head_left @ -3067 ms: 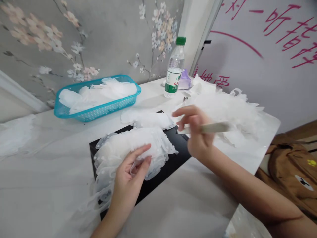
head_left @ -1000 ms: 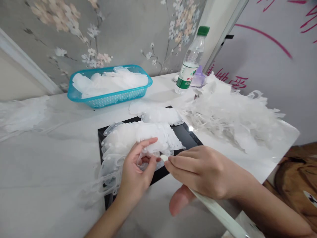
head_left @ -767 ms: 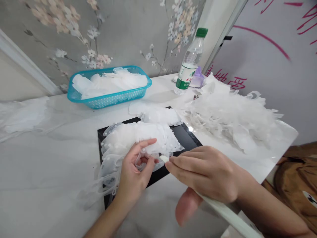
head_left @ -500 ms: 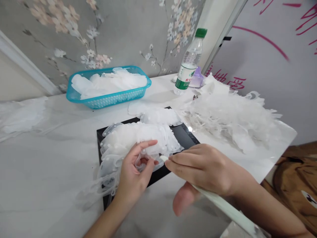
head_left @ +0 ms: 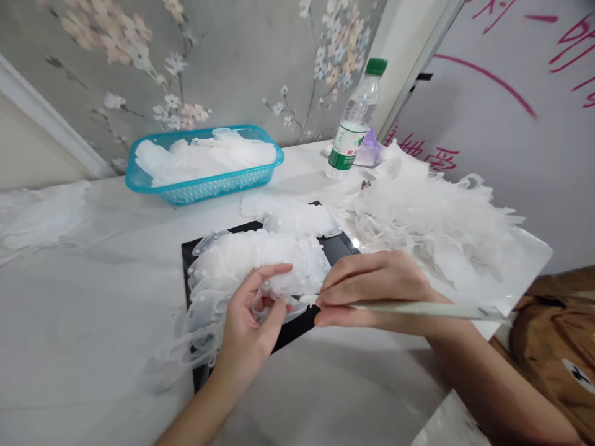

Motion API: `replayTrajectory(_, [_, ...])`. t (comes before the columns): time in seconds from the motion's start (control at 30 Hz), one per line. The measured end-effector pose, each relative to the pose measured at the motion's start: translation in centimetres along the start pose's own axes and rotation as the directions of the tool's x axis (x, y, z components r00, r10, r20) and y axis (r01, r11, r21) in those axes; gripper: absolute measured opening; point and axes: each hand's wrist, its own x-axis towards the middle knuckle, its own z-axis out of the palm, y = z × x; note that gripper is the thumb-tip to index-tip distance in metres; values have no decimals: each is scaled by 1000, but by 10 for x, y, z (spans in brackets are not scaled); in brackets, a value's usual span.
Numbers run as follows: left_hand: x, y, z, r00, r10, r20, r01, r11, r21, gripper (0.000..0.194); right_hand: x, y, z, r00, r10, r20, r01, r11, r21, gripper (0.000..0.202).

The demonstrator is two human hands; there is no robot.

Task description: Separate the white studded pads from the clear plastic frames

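Observation:
My left hand (head_left: 258, 310) pinches a thin translucent white piece (head_left: 294, 308) with a loop at its edge, between thumb and fingers. My right hand (head_left: 376, 288) grips a long, slim, pale greenish stick (head_left: 413, 308), held nearly level. Its tip (head_left: 307, 300) is close to the pinched piece; whether they touch I cannot tell. Both hands are over a black board (head_left: 297, 333), on which many similar white pieces (head_left: 251, 254) overlap in rows. Thin loops trail off the board's left edge.
Behind the board stands a blue basket (head_left: 199, 192) filled with white pieces. A green-capped water bottle (head_left: 346, 145) is at the back, beside a purple item (head_left: 370, 148). A tangled white heap (head_left: 432, 210) lies right. More white pieces (head_left: 41, 214) lie far left. A brown bag (head_left: 553, 347) sits beyond the table.
My right hand has turned the stick from a steep slant to nearly level, and its thumb has closed in against it. My left hand has barely moved.

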Motion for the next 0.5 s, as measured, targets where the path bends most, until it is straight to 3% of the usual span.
replayTrajectory(0.17, [0, -1, -1, 1000, -26, -9, 26, 1000, 0, 28, 3, 6, -9, 1000, -8, 21, 4, 988, 156, 29])
replayTrajectory(0.27, [1, -1, -2, 1000, -20, -7, 20, 1000, 15, 28, 2, 9, -12, 1000, -7, 18, 4, 989, 148, 40])
replayTrajectory(0.5, [1, -2, -3, 1000, -6, -16, 6, 1000, 23, 28, 0, 12, -10, 1000, 12, 10, -13, 995, 99, 42])
